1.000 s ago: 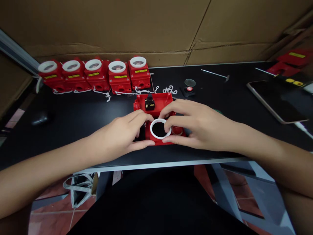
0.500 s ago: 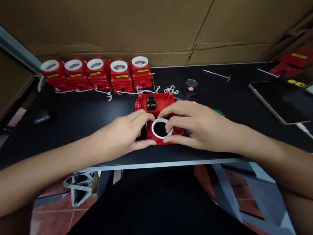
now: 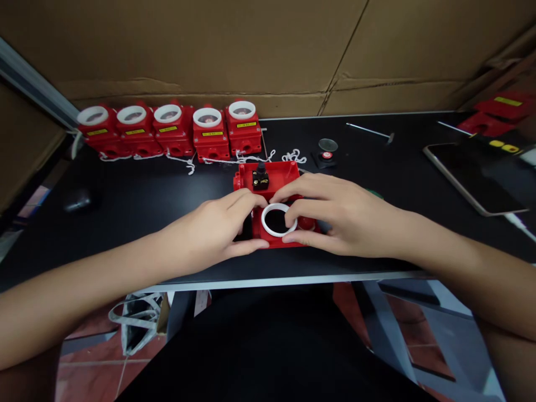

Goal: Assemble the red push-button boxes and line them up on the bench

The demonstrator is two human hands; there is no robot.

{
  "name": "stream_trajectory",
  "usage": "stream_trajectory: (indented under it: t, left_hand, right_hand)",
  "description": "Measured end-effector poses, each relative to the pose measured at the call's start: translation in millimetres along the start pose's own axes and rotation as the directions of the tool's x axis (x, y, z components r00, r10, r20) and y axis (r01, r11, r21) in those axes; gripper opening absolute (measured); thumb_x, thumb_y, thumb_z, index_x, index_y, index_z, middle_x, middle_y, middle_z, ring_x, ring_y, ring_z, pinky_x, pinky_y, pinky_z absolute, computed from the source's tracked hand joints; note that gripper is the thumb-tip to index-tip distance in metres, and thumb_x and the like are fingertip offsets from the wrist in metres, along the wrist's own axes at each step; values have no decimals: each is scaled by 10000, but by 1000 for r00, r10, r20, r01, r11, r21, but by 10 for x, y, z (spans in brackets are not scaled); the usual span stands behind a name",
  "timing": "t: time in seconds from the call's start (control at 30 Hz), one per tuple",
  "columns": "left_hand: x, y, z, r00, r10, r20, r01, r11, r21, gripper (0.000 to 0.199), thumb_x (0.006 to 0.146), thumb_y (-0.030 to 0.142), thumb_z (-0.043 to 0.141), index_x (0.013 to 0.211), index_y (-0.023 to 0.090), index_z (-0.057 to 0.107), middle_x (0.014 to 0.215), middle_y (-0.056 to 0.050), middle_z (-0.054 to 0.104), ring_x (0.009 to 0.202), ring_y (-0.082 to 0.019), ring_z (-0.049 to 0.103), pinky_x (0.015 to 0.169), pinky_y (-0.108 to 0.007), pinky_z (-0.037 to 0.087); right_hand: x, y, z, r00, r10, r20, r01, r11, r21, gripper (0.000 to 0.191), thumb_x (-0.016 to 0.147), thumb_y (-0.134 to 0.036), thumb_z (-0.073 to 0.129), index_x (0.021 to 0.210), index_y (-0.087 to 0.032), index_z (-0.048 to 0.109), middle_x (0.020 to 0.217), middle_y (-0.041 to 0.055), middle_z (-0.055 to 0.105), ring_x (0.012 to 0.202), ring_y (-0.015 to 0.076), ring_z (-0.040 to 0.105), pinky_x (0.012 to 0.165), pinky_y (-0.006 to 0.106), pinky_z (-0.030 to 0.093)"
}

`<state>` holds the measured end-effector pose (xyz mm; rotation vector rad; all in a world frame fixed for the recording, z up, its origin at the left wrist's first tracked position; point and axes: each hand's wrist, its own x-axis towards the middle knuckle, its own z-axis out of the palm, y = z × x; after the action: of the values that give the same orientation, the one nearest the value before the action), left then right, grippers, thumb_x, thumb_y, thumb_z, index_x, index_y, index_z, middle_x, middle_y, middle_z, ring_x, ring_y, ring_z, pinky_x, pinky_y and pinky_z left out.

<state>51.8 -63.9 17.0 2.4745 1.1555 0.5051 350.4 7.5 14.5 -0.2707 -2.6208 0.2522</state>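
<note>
A red box lid (image 3: 274, 242) lies at the front of the black table, with a white ring (image 3: 264, 223) seated on its round opening. My left hand (image 3: 224, 223) holds the lid's left side between thumb and fingers. From the right, my right hand (image 3: 330, 215) pinches the ring, its index finger curled over the rim into the opening and its thumb at the lower edge. Just behind stands the open red box body (image 3: 281, 174), with a black switch block (image 3: 260, 180) inside. The lid's right part is partly hidden by my right hand.
Several red boxes (image 3: 211, 146) with white rings stand in a row at the back left. White cord (image 3: 294, 156), a clear disc (image 3: 328, 145), a small metal rod tool (image 3: 368, 131), a screwdriver (image 3: 502, 146) and a phone (image 3: 477, 176) lie behind and right. A dark mouse (image 3: 77, 201) sits left.
The view has shifted slightly, so everything sits a little differently in the picture. Both hands keep nearly the same grip on the lid and ring.
</note>
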Motion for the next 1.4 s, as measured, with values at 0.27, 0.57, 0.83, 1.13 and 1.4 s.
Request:
stream_trajectory:
  t: [0.27, 0.57, 0.83, 1.13, 1.4]
  left_hand:
    - [10, -16, 11, 1000, 11, -9, -11, 1000, -8, 406, 1151, 484, 801, 1415, 203, 674, 1175, -58, 781, 927, -228, 805, 882, -344, 669]
    - [4, 0, -9, 1000, -11, 5, 11, 1000, -8, 412, 1160, 524, 771, 1407, 207, 680, 1156, -65, 780, 941, -242, 807, 869, -357, 674]
    - [9, 20, -15, 999, -29, 13, 29, 999, -16, 416, 1163, 542, 753, 1403, 210, 680, 1138, -61, 776, 918, -232, 794, 879, -357, 679]
    - [10, -2, 5, 1000, -22, 3, 22, 1000, -2, 429, 1164, 543, 744, 1409, 195, 689, 1146, -74, 776, 912, -241, 795, 838, -360, 671]
    - [16, 18, -1, 999, -30, 15, 30, 1000, 1, 418, 1152, 521, 766, 1405, 198, 687, 1144, -72, 775, 916, -242, 800, 825, -345, 659]
  right_hand:
    - [16, -29, -27, 1000, 6, 16, -5, 999, -44, 297, 1181, -430, 696, 1045, -181, 785, 1329, 143, 839, 1150, 251, 793, 1016, 417, 624]
    - [12, -21, -2, 999, 35, 12, -35, 999, -2, 303, 1167, -452, 726, 1008, -195, 744, 1319, 134, 838, 1131, 251, 789, 970, 418, 610]
    - [13, -12, 10, 999, 48, 6, -48, 997, 56, 323, 1166, -471, 734, 1008, -191, 757, 1300, 132, 830, 1095, 222, 783, 925, 372, 600]
    - [9, -37, 10, 1000, 23, -6, -23, 999, -46, 336, 1177, -472, 710, 1002, -188, 759, 1278, 142, 826, 1093, 244, 762, 935, 404, 590]
    - [23, -100, -63, 997, 43, 56, -36, 991, -127, 315, 1176, -477, 703, 1050, -190, 740, 1292, 146, 830, 1145, 276, 772, 975, 421, 624]
